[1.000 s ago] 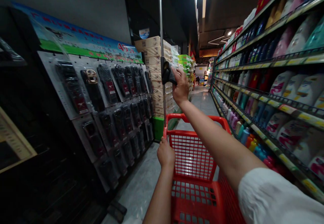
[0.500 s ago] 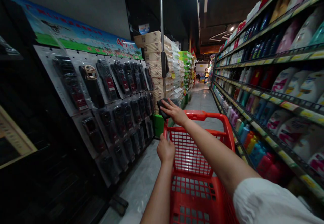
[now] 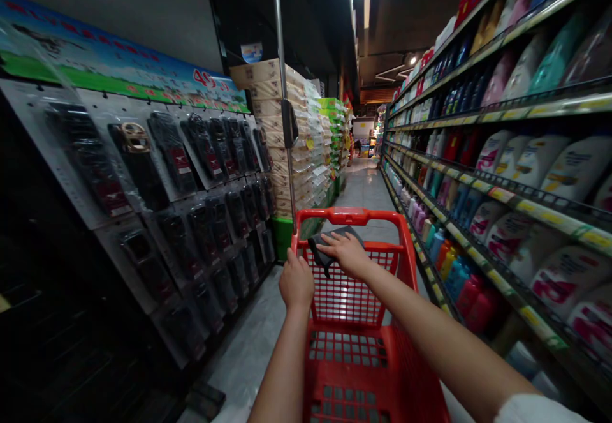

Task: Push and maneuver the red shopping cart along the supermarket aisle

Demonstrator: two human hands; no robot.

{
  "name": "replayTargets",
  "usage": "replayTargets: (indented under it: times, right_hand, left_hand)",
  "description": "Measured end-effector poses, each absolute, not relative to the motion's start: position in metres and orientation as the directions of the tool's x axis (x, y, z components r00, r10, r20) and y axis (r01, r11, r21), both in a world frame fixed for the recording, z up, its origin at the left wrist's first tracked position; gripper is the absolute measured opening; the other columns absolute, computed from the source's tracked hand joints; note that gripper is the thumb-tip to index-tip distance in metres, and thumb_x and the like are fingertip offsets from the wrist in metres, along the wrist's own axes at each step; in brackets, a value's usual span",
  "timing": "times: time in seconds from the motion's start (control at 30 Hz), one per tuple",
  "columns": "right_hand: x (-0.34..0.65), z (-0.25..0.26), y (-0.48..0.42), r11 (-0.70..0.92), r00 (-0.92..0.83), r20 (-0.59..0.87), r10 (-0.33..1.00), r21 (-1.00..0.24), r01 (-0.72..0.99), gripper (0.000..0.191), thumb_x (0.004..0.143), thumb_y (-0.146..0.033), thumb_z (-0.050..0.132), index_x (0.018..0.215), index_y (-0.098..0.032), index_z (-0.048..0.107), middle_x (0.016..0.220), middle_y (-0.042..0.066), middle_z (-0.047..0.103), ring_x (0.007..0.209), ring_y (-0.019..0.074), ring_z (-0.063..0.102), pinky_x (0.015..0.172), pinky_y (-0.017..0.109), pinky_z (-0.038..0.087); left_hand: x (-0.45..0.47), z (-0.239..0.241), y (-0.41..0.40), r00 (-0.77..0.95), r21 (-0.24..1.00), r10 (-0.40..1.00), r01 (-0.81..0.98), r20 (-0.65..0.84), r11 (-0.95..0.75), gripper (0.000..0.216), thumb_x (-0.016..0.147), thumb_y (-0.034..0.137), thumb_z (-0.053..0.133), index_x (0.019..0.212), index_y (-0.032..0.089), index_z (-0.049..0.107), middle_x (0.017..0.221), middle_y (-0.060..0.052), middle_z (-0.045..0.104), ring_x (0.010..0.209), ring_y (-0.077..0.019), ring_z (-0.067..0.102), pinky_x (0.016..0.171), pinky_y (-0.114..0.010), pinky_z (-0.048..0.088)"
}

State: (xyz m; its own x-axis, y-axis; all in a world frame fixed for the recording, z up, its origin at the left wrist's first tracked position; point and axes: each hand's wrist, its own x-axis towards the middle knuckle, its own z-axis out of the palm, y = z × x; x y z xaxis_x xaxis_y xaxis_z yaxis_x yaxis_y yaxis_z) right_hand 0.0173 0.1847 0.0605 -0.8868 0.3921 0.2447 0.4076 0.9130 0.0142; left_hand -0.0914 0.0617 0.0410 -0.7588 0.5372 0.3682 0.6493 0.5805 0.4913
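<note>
A red plastic shopping cart (image 3: 347, 372) with grid walls stands in front of me, its raised rim facing away. My left hand (image 3: 296, 281) is closed around the cart's left side edge near the far corner. A dark grey cloth (image 3: 319, 254) lies over the crossbar below the raised rim, with a corner hanging down over the grid. On top of the cloth, my right hand (image 3: 347, 252) presses and holds it with fingers extended and slightly apart. The part of the cloth beneath the palm is hidden.
Packaged belts (image 3: 176, 155) hang on a rack at left, close to the cart. A metal pole (image 3: 282, 46) rises by the cart's far left corner. Stacked cartons (image 3: 268, 117) stand beyond. Bottle shelves (image 3: 502, 187) line the right side. The tiled aisle (image 3: 366, 187) runs ahead.
My right hand and the cloth have moved from the cart's far left corner down to the crossbar inside the rim. My left hand still grips the side. The view has turned slightly right.
</note>
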Motion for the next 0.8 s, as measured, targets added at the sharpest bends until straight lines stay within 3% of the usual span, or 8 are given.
replayTargets:
  times: [0.13, 0.27, 0.5, 0.67, 0.73, 0.8]
  right_hand:
    - [0.057, 0.054, 0.183, 0.780, -0.736, 0.308, 0.602, -0.032, 0.625, 0.058, 0.091, -0.012, 0.036, 0.143, -0.035, 0.044, 0.153, 0.002, 0.041, 0.140, 0.0275, 0.037, 0.112, 0.055, 0.025]
    - [0.056, 0.052, 0.171, 0.599, -0.527, 0.371, 0.765, -0.110, 0.793, 0.055, 0.092, -0.013, 0.031, 0.141, -0.033, 0.048, 0.147, 0.005, 0.049, 0.136, 0.0296, 0.041, 0.111, 0.059, 0.022]
    - [0.054, 0.061, 0.169, 0.792, -0.741, 0.326, 0.587, -0.045, 0.609, 0.055, 0.092, -0.014, 0.036, 0.141, -0.035, 0.047, 0.149, 0.001, 0.046, 0.137, 0.0254, 0.041, 0.114, 0.053, 0.023]
    - [0.105, 0.090, 0.204, 0.734, -0.706, 0.253, 0.661, -0.024, 0.679, 0.045, 0.088, -0.014, 0.046, 0.125, -0.033, 0.064, 0.128, 0.002, 0.066, 0.120, 0.0232, 0.058, 0.102, 0.042, 0.040]
    - [0.118, 0.108, 0.218, 0.719, -0.678, 0.305, 0.668, -0.033, 0.694, 0.045, 0.086, -0.013, 0.049, 0.124, -0.032, 0.064, 0.125, 0.001, 0.067, 0.116, 0.0215, 0.061, 0.099, 0.036, 0.043]
    - [0.123, 0.126, 0.233, 0.712, -0.614, 0.468, 0.635, -0.046, 0.701, 0.051, 0.086, -0.011, 0.048, 0.131, -0.032, 0.059, 0.135, 0.001, 0.061, 0.120, 0.0201, 0.058, 0.101, 0.034, 0.042]
  left_hand:
    - [-0.093, 0.040, 0.064, -0.739, 0.459, 0.553, 0.672, 0.384, 0.580, 0.051, 0.096, 0.019, 0.032, 0.142, 0.001, 0.041, 0.127, -0.024, 0.062, 0.108, -0.0266, 0.066, 0.084, -0.032, 0.051]
    - [-0.094, 0.039, 0.065, -0.737, 0.453, 0.563, 0.675, 0.374, 0.582, 0.051, 0.097, 0.021, 0.030, 0.142, 0.001, 0.042, 0.124, -0.024, 0.064, 0.103, -0.0264, 0.068, 0.079, -0.032, 0.053]
    - [-0.094, 0.038, 0.064, -0.707, 0.382, 0.567, 0.706, 0.422, 0.596, 0.053, 0.095, 0.020, 0.032, 0.143, -0.003, 0.038, 0.121, -0.026, 0.064, 0.101, -0.0281, 0.069, 0.079, -0.034, 0.054]
    - [-0.095, 0.038, 0.067, -0.710, 0.400, 0.569, 0.704, 0.415, 0.587, 0.054, 0.094, 0.020, 0.033, 0.143, -0.002, 0.038, 0.119, -0.025, 0.065, 0.099, -0.0286, 0.069, 0.078, -0.035, 0.054]
    - [-0.095, 0.039, 0.067, -0.722, 0.412, 0.560, 0.692, 0.408, 0.593, 0.053, 0.094, 0.020, 0.034, 0.143, -0.001, 0.039, 0.117, -0.025, 0.066, 0.099, -0.0287, 0.069, 0.078, -0.035, 0.054]
    - [-0.094, 0.042, 0.066, -0.732, 0.426, 0.553, 0.681, 0.398, 0.596, 0.053, 0.095, 0.022, 0.035, 0.143, 0.001, 0.040, 0.118, -0.024, 0.066, 0.099, -0.0284, 0.069, 0.077, -0.035, 0.053]
